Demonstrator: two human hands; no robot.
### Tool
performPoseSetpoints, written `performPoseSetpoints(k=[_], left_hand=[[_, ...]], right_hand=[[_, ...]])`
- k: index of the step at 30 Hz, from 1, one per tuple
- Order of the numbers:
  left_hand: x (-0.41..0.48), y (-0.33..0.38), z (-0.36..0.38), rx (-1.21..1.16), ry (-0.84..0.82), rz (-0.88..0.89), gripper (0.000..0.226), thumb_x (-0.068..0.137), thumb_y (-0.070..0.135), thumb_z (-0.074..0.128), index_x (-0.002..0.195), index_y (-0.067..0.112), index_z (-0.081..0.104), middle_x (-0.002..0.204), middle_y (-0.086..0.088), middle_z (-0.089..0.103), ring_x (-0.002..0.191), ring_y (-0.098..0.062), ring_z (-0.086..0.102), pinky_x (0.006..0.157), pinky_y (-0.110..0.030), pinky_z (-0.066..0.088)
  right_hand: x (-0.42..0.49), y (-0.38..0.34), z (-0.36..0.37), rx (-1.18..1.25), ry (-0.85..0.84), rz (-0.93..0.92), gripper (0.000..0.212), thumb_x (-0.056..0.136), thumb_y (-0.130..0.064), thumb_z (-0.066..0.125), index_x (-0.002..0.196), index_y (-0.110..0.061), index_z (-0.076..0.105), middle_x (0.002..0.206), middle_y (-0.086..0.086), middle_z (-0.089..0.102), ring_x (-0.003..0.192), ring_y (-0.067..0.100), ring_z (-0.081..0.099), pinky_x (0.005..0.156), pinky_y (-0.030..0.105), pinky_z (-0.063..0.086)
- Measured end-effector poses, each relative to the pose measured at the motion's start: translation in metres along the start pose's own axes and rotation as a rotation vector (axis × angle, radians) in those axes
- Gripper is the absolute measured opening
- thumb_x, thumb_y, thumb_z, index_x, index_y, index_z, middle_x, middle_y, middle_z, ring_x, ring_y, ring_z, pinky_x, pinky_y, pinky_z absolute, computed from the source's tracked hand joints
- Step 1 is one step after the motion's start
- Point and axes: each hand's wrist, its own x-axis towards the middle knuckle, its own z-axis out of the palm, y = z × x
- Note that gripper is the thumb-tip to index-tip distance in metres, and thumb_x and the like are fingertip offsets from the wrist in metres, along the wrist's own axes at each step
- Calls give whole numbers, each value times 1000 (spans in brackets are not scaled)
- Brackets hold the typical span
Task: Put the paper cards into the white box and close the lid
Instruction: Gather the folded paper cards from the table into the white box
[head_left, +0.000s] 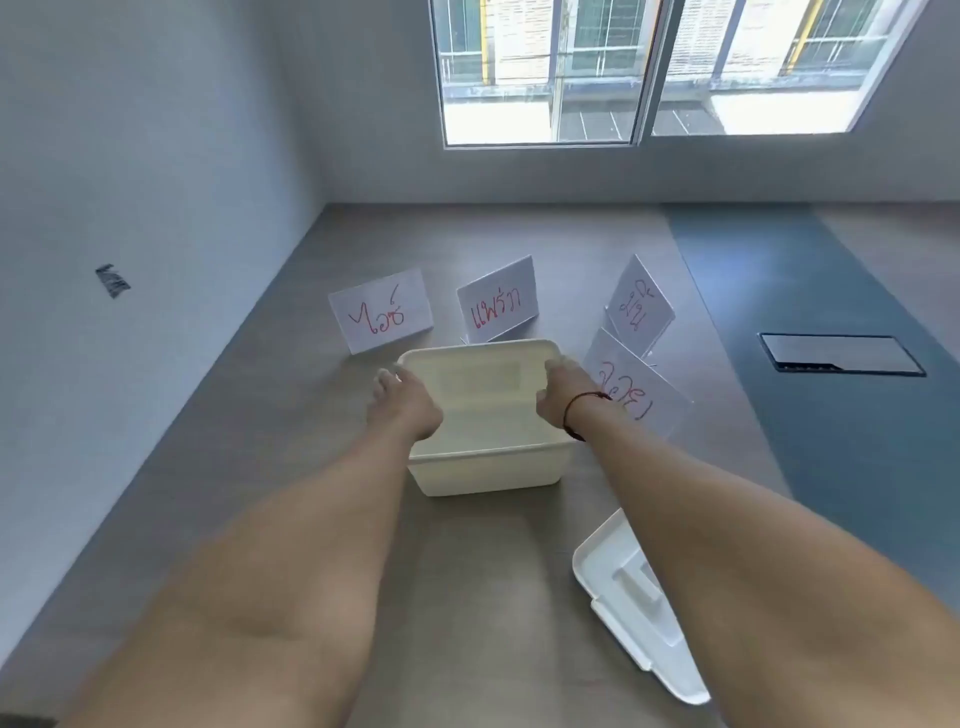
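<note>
An open white box (488, 467) stands on the grey table with nothing visible inside. My left hand (408, 402) grips its left rim and my right hand (566, 397), with a dark band at the wrist, grips its right rim. Its white lid (631, 608) lies upside down near my right forearm, partly hidden by the arm. Several folded paper cards with red writing stand behind and to the right of the box: one at the left (382, 310), one in the middle (497, 301), one at the far right (641, 304), and one (631, 387) just behind my right hand.
The grey table (291, 395) meets a white wall on the left and a wall with a window (649, 73) at the back. A blue-grey strip with a dark cable hatch (839, 353) runs along the right side.
</note>
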Motion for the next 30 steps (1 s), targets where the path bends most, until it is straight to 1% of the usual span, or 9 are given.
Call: performPoseSetpoints(k=[3, 6, 11, 14, 18, 20, 22, 26, 30], left_hand=[[6, -8, 5, -49, 37, -155, 80, 93, 16, 45, 152, 3, -8, 161, -17, -4, 149, -33, 1, 116, -48, 17], [19, -13, 13, -168, -21, -213, 79, 93, 13, 45, 151, 0, -8, 157, -19, 22, 142, -37, 27, 113, -45, 28], [40, -3, 18, -181, 23, -214, 53, 94, 3, 40, 143, -1, 22, 145, -22, 40, 133, -38, 41, 107, -42, 36], [54, 13, 17, -182, 43, -190, 49, 94, 2, 38, 142, 2, 26, 143, -21, 43, 131, -38, 44, 104, -43, 38], [73, 29, 17, -159, 93, -177, 40, 96, 7, 37, 136, 4, 35, 135, -19, 52, 123, -38, 52, 95, -44, 43], [81, 34, 19, -152, 124, -142, 36, 99, 14, 38, 133, 5, 38, 131, -19, 56, 119, -39, 55, 92, -44, 44], [88, 38, 21, -141, 146, -104, 36, 100, 20, 37, 132, 5, 39, 129, -20, 57, 116, -40, 56, 89, -45, 45], [96, 44, 23, -120, 180, -77, 36, 100, 21, 37, 133, 5, 41, 126, -20, 59, 113, -40, 57, 86, -44, 45], [101, 45, 24, -143, 188, -49, 38, 101, 27, 33, 130, 4, 43, 123, -21, 60, 110, -40, 58, 84, -44, 45]], right_hand=[[6, 5, 8, 45, 19, 49, 49, 91, -5, 45, 139, -6, 34, 140, 13, 37, 129, 33, 40, 105, 39, 37], [15, 10, 19, 55, 74, 62, 50, 88, 5, 41, 137, -4, 35, 140, 12, 37, 123, 34, 45, 101, 38, 40], [34, 19, 22, 101, 144, 141, 51, 87, 11, 37, 137, 0, 36, 138, 16, 44, 119, 34, 50, 96, 39, 43], [48, 22, 15, 135, 174, 183, 50, 87, 9, 39, 136, 0, 37, 137, 16, 46, 119, 35, 52, 94, 38, 45], [61, 33, 6, 181, 273, 251, 29, 91, -3, 36, 115, -3, 52, 119, 18, 59, 107, 37, 58, 81, 37, 45], [70, 44, 0, 177, 389, 274, 28, 90, -5, 36, 109, -3, 57, 115, 18, 61, 107, 36, 57, 87, 37, 42], [78, 60, -8, 143, 462, 311, 34, 89, -3, 41, 119, -6, 56, 123, 15, 58, 116, 34, 52, 97, 39, 37], [82, 96, -15, 34, 238, 453, 40, 89, -9, 48, 128, -13, 47, 130, 13, 54, 124, 32, 48, 105, 41, 31], [73, 115, -7, 10, 87, 448, 38, 91, -8, 44, 128, -16, 45, 123, 16, 61, 115, 36, 57, 93, 41, 45]])
